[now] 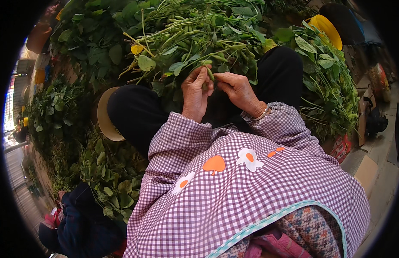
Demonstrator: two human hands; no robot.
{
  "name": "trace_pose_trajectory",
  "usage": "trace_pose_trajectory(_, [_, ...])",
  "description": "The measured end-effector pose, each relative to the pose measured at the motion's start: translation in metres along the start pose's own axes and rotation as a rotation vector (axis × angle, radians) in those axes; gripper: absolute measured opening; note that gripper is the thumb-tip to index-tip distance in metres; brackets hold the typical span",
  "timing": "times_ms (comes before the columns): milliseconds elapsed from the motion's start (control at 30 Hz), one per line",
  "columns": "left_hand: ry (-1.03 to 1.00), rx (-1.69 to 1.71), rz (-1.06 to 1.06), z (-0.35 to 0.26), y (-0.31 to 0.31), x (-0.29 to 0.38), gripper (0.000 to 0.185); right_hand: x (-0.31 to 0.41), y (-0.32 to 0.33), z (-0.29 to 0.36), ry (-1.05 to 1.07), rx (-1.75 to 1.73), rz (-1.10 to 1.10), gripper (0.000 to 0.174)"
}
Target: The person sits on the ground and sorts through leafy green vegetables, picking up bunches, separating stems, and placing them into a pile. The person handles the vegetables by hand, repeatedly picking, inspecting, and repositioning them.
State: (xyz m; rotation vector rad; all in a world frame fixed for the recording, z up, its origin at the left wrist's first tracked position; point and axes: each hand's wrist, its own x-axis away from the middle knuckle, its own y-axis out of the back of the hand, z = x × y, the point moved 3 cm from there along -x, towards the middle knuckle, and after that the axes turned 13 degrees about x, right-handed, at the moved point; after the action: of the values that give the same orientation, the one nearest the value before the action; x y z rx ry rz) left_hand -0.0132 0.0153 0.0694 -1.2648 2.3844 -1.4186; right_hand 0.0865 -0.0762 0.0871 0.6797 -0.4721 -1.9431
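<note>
Between thumb and fingers my left hand (197,90) holds green bean pods (209,73) at the end of a leafy stem. Close to the right of these pods is my right hand (240,92), its thumb and index finger pinched together at the pod's edge; whether something small is between them cannot be made out. Just beyond both hands lies a large heap of pulled bean plants (186,35) with pods, stems and leaves. My legs, in black trousers, are bent on either side of my hands.
More bean plants (328,80) are piled at the right, near a yellow bucket (327,30). Leafy heaps (57,109) cover the left side. A tan round container's rim (106,114) shows beside my left knee. Another person (86,222) is at the lower left. Cardboard (364,113) stands at the right.
</note>
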Motion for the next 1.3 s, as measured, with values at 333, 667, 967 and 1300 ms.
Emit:
trace_pose_trajectory(333, [-0.173,-0.010,-0.195,0.006,-0.002,0.000,0.010,0.003,-0.007,0.003,-0.198,-0.282,0.054,0.024])
trace_pose_trajectory(667, [-0.041,0.056,-0.157,0.008,0.012,-0.004,0.013,0.003,-0.013,-0.006,-0.398,-0.583,0.136,0.023])
trace_pose_trajectory(967, [-0.158,-0.307,-0.118,0.003,0.011,-0.001,0.025,-0.001,-0.011,-0.005,-0.163,-0.254,0.004,0.021])
trace_pose_trajectory(1300, [-0.166,-0.435,0.002,0.013,0.000,0.002,0.015,-0.002,-0.009,-0.008,-0.165,-0.231,-0.105,0.021])
